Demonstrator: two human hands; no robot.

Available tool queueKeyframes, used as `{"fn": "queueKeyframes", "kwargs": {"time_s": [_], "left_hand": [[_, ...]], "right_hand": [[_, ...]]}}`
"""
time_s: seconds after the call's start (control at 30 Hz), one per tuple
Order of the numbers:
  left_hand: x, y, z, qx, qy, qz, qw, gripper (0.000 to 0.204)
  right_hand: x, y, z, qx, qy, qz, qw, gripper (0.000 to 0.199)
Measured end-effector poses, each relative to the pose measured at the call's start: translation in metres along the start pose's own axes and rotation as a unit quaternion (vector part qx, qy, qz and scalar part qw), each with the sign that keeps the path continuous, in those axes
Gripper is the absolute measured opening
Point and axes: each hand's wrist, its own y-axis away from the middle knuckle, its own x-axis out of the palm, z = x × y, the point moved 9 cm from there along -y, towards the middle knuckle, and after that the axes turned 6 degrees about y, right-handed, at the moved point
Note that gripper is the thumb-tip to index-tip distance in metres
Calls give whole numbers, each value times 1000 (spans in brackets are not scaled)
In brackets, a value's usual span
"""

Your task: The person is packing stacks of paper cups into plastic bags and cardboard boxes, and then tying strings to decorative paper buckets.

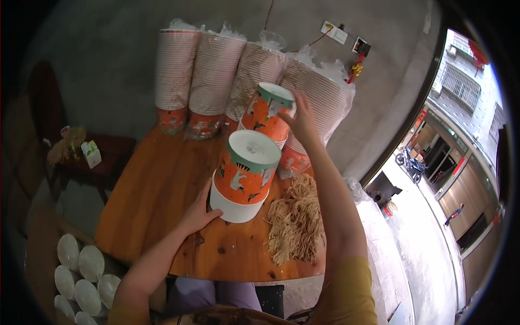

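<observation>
A seated person in purple trousers [197,295] worked at a wooden worktop [146,184], its near edge just above the lap. White round-ended objects [88,297], cut off below, crowded the lower left.

Bare wood lay open across the worktop's left side, with a narrower strip nearest the lap. To the right, a bundle of tan strings [295,219] took up the room almost to the near edge.

At the centre stood the front tub stack [245,181], orange and green paper tubs nested upside down, pale base up and white rims below, its long axis roughly upright. The left hand [201,215] curved against its lower left, thumb by the rims; the other fingers were hidden, so whether it gripped could not be told.

Just behind, the rear tub stack [264,116] also pointed base up, its lower part partly covered. The right hand [303,116] curved at its right side, thumb and fingers apart; how firmly it held could not be told.

Beyond, tall plastic-wrapped stacks [216,76] lined the far edge, orange ends down, before a grey wall [114,70]. Far right, a bright doorway showed a street [433,238].
</observation>
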Motion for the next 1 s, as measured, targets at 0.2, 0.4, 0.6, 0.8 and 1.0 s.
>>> {"fn": "queueKeyframes", "kwargs": {"time_s": [0.2, 0.4, 0.6, 0.8, 1.0], "left_hand": [[-4, 2, 4, -16, -22, -13, 1000, 98], [-8, 2, 11, 4, -62, -30, 998, 95], [1, 0, 11, -17, -45, -2, 999, 99], [-1, 9, 9, 25, -43, -28, 998, 97], [-18, 10, 3, 102, -68, -102, 987, 84]], "right_hand": [[20, -32, -9, 64, -20, 91, 994, 39], [15, -52, -23, 154, -27, 81, 984, 27], [-26, -81, -53, 143, -57, -2, 988, 27], [-116, -55, -45, 155, -117, -110, 975, 25], [-183, 71, -44, 198, -342, -182, 900, 17]]}}
